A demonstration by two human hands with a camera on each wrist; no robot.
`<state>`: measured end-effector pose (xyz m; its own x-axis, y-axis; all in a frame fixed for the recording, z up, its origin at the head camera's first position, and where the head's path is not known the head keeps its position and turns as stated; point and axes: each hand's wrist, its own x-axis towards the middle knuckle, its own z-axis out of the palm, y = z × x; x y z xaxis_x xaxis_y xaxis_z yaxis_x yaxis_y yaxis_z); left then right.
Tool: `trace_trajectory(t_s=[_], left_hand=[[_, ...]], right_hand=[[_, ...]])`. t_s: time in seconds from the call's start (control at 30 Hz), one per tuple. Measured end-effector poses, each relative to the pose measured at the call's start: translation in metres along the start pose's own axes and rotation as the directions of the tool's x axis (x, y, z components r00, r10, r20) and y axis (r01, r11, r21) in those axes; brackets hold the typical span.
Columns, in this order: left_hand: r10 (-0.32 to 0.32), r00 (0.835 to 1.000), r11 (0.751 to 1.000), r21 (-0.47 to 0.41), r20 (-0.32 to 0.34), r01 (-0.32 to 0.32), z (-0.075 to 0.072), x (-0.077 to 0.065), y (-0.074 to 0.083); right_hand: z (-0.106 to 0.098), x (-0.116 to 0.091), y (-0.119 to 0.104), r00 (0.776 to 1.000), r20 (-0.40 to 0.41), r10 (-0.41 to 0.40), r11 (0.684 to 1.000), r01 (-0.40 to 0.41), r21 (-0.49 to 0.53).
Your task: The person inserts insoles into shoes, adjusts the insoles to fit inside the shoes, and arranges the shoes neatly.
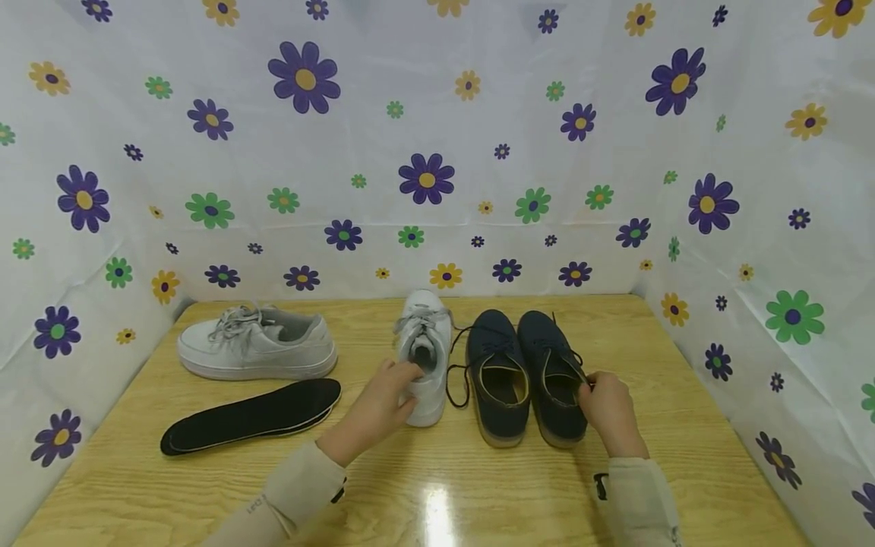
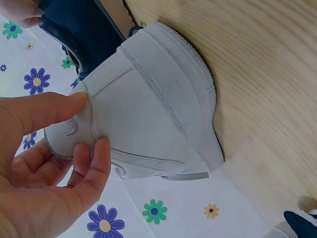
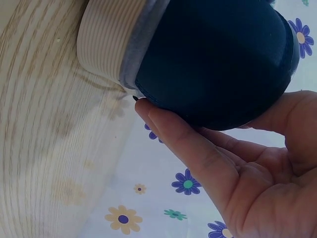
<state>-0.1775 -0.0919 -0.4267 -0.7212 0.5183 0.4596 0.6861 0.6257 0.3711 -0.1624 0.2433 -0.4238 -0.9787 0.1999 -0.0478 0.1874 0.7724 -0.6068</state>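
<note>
My left hand [image 1: 378, 406] holds the heel end of a white lace-up sneaker [image 1: 429, 395], which points away from me. In the left wrist view, the thumb and fingertips lie on either side of the sneaker's heel [image 2: 143, 109]. My right hand [image 1: 611, 406] grips the rear outer side of the right navy lace-up shoe [image 1: 562, 422]. Thumb and fingers span the rounded dark heel [image 3: 218, 59] in the right wrist view. The left navy shoe [image 1: 502, 422] stands close beside it, toe away, with a dark lace trailing toward the white sneaker.
Another white sneaker [image 1: 246, 353] stands sideways at the back left, toe to the left. In front of it lie black insoles [image 1: 253, 418], stacked and slanted. A wooden tabletop [image 1: 383, 494] carries everything, with flower-patterned sheeting [image 1: 369, 137] along the back and sides.
</note>
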Motion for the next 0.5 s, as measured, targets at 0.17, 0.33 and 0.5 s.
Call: trace_trajectory(t_s=[0.17, 0.33, 0.5], left_hand=[[-0.003, 1.0, 1.0, 0.0, 0.028, 0.003, 0.003, -0.002, 0.005], [0.007, 0.999, 1.0, 0.004, 0.038, -0.008, 0.005, -0.005, 0.011], [0.013, 0.999, 1.0, -0.003, 0.046, -0.012, 0.005, -0.007, 0.018]], right_hand=[[0.0, 0.001, -0.001, 1.0, -0.002, 0.001, 1.0, -0.001, 0.005], [0.0, -0.001, -0.001, 1.0, -0.004, -0.007, 1.0, 0.007, -0.002], [0.0, -0.001, -0.001, 1.0, -0.007, -0.009, 1.0, 0.009, -0.006]])
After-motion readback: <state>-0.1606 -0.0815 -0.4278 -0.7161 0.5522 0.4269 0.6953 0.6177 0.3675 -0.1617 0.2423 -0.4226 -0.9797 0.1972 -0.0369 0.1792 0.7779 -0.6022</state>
